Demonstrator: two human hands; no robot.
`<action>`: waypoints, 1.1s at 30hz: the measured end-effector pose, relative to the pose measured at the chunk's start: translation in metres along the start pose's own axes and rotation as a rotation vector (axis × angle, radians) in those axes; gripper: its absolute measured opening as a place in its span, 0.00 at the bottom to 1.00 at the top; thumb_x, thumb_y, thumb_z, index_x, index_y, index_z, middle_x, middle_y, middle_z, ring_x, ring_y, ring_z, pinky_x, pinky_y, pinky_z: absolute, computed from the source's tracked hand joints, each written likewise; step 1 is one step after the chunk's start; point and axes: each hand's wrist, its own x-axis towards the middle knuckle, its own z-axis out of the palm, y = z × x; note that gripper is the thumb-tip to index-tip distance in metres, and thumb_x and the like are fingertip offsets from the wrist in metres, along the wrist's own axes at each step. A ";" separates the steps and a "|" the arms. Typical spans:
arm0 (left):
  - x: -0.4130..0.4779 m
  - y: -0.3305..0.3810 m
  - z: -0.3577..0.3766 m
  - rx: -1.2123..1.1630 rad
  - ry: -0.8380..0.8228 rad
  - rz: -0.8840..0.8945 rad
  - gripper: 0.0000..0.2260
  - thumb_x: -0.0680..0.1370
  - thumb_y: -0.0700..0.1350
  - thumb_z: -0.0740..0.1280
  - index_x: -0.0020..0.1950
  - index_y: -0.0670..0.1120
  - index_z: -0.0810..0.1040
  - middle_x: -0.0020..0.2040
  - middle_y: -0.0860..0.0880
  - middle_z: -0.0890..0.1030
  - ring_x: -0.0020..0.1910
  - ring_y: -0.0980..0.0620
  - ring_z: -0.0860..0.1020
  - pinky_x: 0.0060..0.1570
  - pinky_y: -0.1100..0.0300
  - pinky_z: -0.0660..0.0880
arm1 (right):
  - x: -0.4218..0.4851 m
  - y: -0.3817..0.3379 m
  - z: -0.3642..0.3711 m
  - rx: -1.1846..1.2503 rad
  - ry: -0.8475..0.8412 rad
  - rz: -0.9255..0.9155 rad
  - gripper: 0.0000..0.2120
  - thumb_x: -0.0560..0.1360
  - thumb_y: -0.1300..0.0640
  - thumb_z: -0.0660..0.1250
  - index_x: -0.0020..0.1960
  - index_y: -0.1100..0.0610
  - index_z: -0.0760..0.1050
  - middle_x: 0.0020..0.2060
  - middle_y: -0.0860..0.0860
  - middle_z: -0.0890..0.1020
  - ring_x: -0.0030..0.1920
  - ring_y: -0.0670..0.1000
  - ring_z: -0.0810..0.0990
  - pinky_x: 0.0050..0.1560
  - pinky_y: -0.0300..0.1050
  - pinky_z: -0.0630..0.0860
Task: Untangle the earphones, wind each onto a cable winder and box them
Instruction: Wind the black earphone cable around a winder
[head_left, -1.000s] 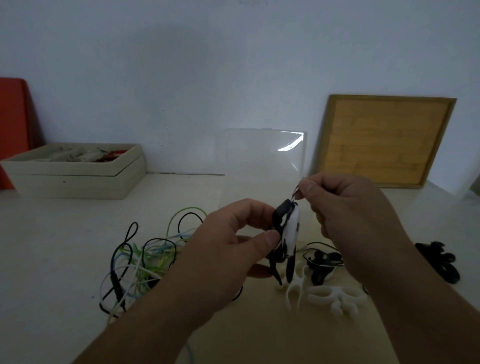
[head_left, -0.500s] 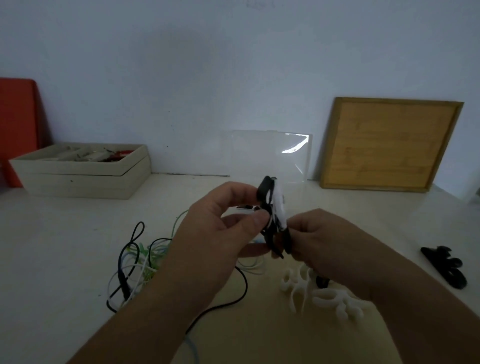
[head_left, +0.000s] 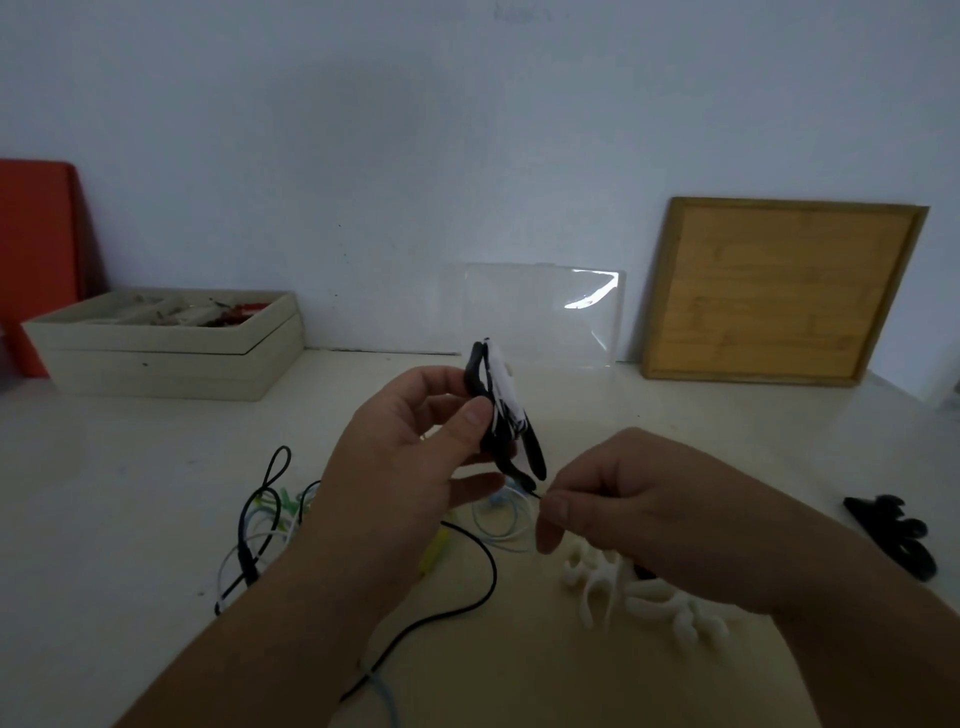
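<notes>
Fingers (head_left: 434, 382) and thumb of the left hand (head_left: 410, 467) are curled and clamped on a cable winder (head_left: 498, 410), black and white with earphone cable wound round it, held upright at the centre of the frame above the worktop (head_left: 130, 493). Just below it, the right hand (head_left: 644, 504) pinches a thin black cable (head_left: 531, 486) between thumb and forefinger, its other fingers curled under. Beneath the hands, a tangle of earphones (head_left: 265, 525) in black, white, green and blue lies lower left. White cable winders (head_left: 602, 587) lie below the right hand, and a black winder (head_left: 893, 540) lies at the right edge. Further back, a pale box (head_left: 166, 358) stands at the left, with a clear plastic sheet (head_left: 540, 317) and a wooden board (head_left: 779, 291) leaning on the wall.
</notes>
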 end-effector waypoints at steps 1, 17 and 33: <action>0.000 0.000 0.000 0.030 0.001 0.011 0.04 0.78 0.41 0.66 0.51 0.43 0.79 0.47 0.41 0.83 0.43 0.46 0.85 0.39 0.55 0.82 | 0.000 -0.001 0.000 -0.002 0.007 -0.018 0.13 0.79 0.47 0.63 0.42 0.47 0.84 0.24 0.49 0.67 0.26 0.48 0.65 0.29 0.40 0.65; -0.001 -0.006 0.004 0.300 -0.009 0.074 0.05 0.79 0.38 0.68 0.52 0.47 0.79 0.48 0.49 0.82 0.39 0.49 0.85 0.40 0.52 0.84 | -0.008 -0.010 -0.004 0.141 0.148 -0.167 0.11 0.76 0.47 0.65 0.41 0.50 0.83 0.22 0.43 0.71 0.24 0.41 0.67 0.28 0.33 0.65; -0.011 0.001 0.012 0.289 -0.232 0.030 0.05 0.78 0.38 0.68 0.51 0.47 0.80 0.44 0.52 0.83 0.38 0.50 0.85 0.36 0.56 0.82 | 0.000 0.003 -0.007 0.142 0.715 -0.148 0.05 0.71 0.52 0.71 0.37 0.49 0.83 0.28 0.46 0.80 0.28 0.45 0.76 0.31 0.33 0.73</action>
